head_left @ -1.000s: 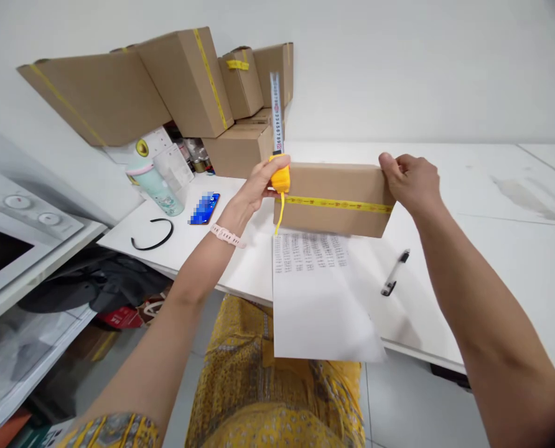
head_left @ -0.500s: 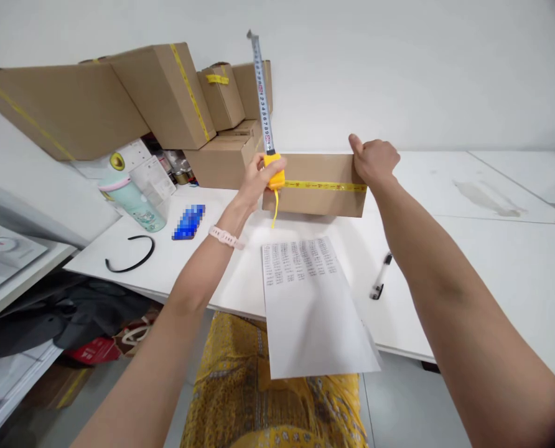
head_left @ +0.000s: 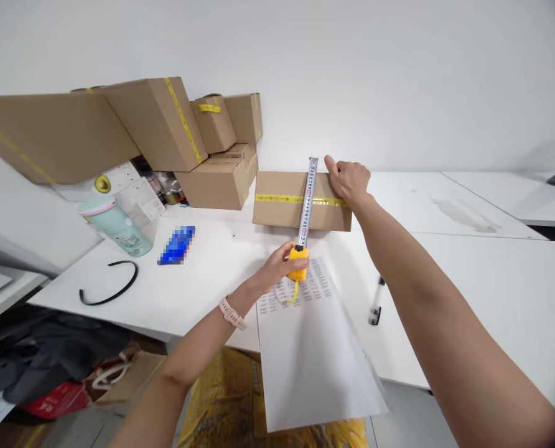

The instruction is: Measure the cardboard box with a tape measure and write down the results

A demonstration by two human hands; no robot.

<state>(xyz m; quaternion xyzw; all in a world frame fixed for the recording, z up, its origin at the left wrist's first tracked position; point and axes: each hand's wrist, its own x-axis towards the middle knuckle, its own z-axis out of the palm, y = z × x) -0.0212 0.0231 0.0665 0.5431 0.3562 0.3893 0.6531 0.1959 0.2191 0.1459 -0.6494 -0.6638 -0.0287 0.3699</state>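
My left hand (head_left: 284, 267) grips a yellow tape measure (head_left: 298, 264) above a printed sheet of paper (head_left: 315, 367). Its blade is pulled out and points away from me, passing in front of a cardboard box (head_left: 277, 214) with a yellow tape strip along it. The blade's tip is near the box's top edge; whether it touches the box I cannot tell. My right hand (head_left: 351, 180) is closed over the right end of that box, thumb raised, most fingers hidden behind it. A clear pen with black ends (head_left: 376, 305) lies right of the paper.
Several taped cardboard boxes (head_left: 216, 186) are stacked at the back left. Before them stand a mint tumbler (head_left: 119, 230), a blurred blue object (head_left: 177, 244) and a black headband (head_left: 132, 280) on the white table (head_left: 468, 292). The paper overhangs the table's front edge.
My left hand has brought the tape measure down and to the right, from the box's left end to over the paper. The blade now crosses the box's face. My right hand still holds the box.
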